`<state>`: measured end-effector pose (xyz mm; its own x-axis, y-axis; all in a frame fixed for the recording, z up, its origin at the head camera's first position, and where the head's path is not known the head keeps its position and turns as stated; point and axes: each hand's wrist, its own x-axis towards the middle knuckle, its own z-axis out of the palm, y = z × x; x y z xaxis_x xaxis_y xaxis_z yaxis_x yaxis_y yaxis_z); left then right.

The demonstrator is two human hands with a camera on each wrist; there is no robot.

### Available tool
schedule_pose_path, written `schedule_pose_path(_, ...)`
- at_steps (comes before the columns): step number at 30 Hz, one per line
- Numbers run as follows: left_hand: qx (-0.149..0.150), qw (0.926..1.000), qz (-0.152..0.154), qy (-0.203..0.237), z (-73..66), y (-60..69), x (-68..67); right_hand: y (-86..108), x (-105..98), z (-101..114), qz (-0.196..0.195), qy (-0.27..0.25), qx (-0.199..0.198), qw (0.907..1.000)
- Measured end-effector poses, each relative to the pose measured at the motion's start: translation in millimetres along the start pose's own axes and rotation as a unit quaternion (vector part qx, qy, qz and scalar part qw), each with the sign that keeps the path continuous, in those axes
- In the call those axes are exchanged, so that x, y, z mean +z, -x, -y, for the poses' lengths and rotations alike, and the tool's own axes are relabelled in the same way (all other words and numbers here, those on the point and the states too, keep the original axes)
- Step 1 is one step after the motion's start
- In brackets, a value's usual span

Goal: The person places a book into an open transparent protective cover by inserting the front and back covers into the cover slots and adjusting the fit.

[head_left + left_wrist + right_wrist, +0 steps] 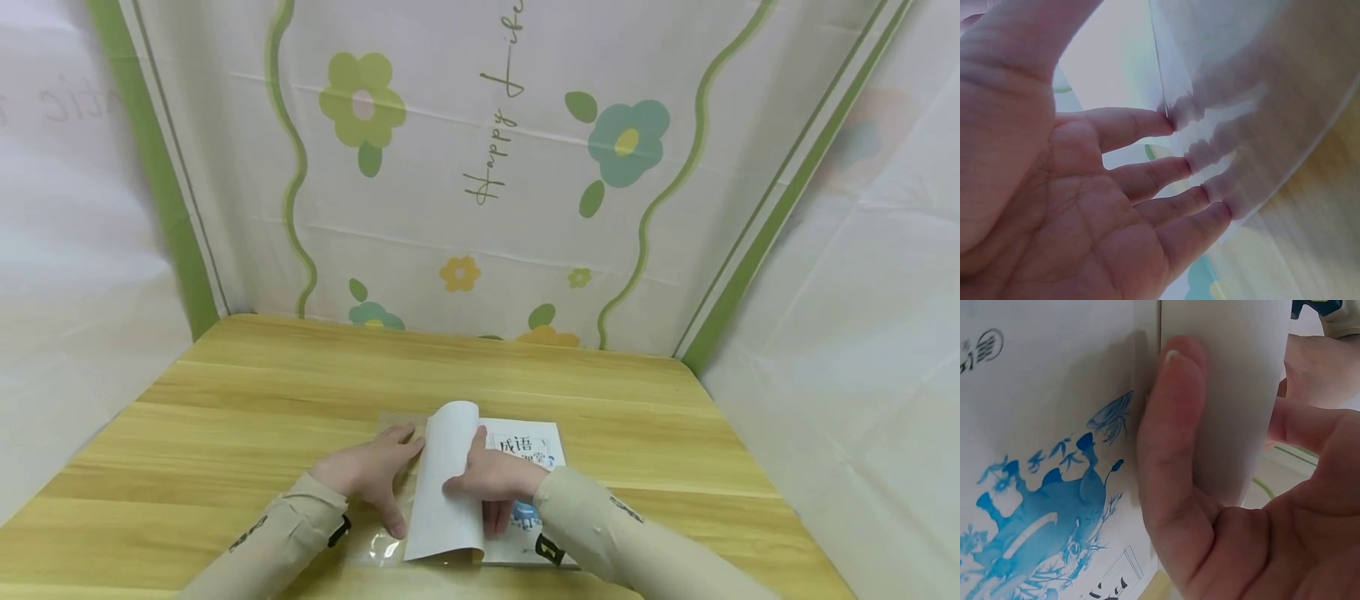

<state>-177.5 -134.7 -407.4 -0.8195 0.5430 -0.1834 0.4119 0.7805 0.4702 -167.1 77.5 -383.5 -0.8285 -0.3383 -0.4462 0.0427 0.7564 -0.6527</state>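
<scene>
A book (pixel 536 533) with a white printed cover and a blue animal drawing (pixel 1047 512) lies on the table. Its white flap or cover sheet (pixel 442 500) stands raised and curves to the left. My right hand (pixel 495 479) holds this sheet, thumb on its left face and fingers on the side toward the printed cover. A clear plastic sheet (pixel 1254 125) extends left of the book. My left hand (pixel 375 471) is spread over it, fingers extended, with the fingertips touching the plastic in the left wrist view.
The wooden table (pixel 300 400) reaches to a pale fabric wall (pixel 465 233) with printed flowers at the back. More fabric hangs at the left and right sides.
</scene>
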Motion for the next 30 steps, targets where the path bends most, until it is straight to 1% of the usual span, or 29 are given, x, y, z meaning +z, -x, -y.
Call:
schedule_pose_path(4,-0.003,1.0,0.002,0.006,-0.9,1.1,-0.9,0.1,-0.8,1.7,0.001,0.006,0.001,1.0)
schedule_pose_path(10,0.001,1.0,0.008,0.001,-1.5,0.4,-0.7,0.4,-2.0,2.1,0.01,0.019,0.01,0.9997)
schedule_pose_path(14,-0.001,1.0,0.004,0.007,-1.8,1.1,-1.6,-0.3,-2.3,3.8,0.013,0.02,0.015,0.9996)
schedule_pose_path(23,0.0,1.0,-0.002,0.007,-4.8,3.7,-3.7,-0.3,-0.5,7.2,0.001,0.034,0.022,0.9992)
schedule_pose_path(30,0.0,1.0,-0.004,0.005,-4.8,4.1,-3.0,-0.6,3.5,7.1,-0.011,0.052,0.016,0.9985)
